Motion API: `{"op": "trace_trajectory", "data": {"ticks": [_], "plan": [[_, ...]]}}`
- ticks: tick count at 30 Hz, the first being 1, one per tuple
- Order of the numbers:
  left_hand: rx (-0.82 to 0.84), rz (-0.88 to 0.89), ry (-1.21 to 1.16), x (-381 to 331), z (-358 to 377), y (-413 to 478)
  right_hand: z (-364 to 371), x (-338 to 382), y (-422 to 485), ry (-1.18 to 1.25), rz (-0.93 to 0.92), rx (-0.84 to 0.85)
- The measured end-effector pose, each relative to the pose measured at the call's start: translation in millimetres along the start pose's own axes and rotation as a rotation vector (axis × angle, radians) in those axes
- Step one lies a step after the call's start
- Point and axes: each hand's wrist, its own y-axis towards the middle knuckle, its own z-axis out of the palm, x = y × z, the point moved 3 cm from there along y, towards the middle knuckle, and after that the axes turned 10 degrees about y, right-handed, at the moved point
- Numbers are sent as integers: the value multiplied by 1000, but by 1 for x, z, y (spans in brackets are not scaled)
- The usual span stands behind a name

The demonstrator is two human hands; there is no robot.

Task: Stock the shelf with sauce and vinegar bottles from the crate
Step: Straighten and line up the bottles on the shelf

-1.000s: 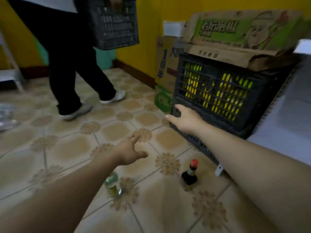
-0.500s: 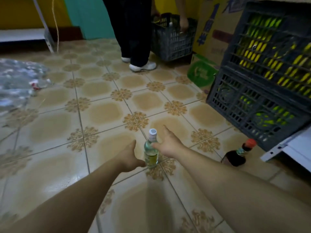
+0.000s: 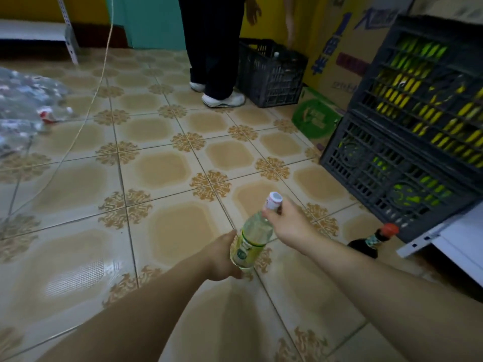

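1. Left grip [image 3: 222, 259] clamped round vinegar bottle [image 3: 252, 239] base; bottle tilted, left of crate [image 3: 392, 178].
2. Right grip [image 3: 290, 226] pinches its neck under cap. Carry weight at base, not cap.
3. Sauce bottle [image 3: 371, 241] on floor just before crate: swing clear of it.

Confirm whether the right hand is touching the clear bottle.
Touching. The head view shows the right hand pinching the clear bottle at its neck, just under the white cap.

A: Floor?
B: Glossy beige tile floor [image 3: 167, 165], brown floral corner motifs, glare patches.
A: Walls?
B: Yellow wall [image 3: 26, 6], teal panel [image 3: 149, 22] centre, dark skirting [image 3: 102, 39]. White rack [image 3: 31, 32] far left.
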Motion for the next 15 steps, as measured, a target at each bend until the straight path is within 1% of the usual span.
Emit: {"op": "trace_trajectory", "data": {"ticks": [2, 5, 7, 10, 11, 12, 15], "plan": [[11, 123, -72, -22, 2, -4, -38, 14, -11, 53, -68, -87], [4, 257, -274, -61, -2, -15, -89, 33, -26, 271, -142, -216], [-27, 312, -387, -90, -3, -20, -120, 41, -38, 367, -201, -316], [-55, 361, -456, -133, -2, -30, -158, 51, -57, 449, -322, -444], [-64, 375, -482, -146, 0, -34, -168, 54, -61, 436, -343, -432], [-75, 389, -525, -158, 1, -38, -176, 57, -65, 399, -343, -377], [-126, 427, -667, -195, -2, -51, -193, 63, -77, 361, -301, -126]]}}
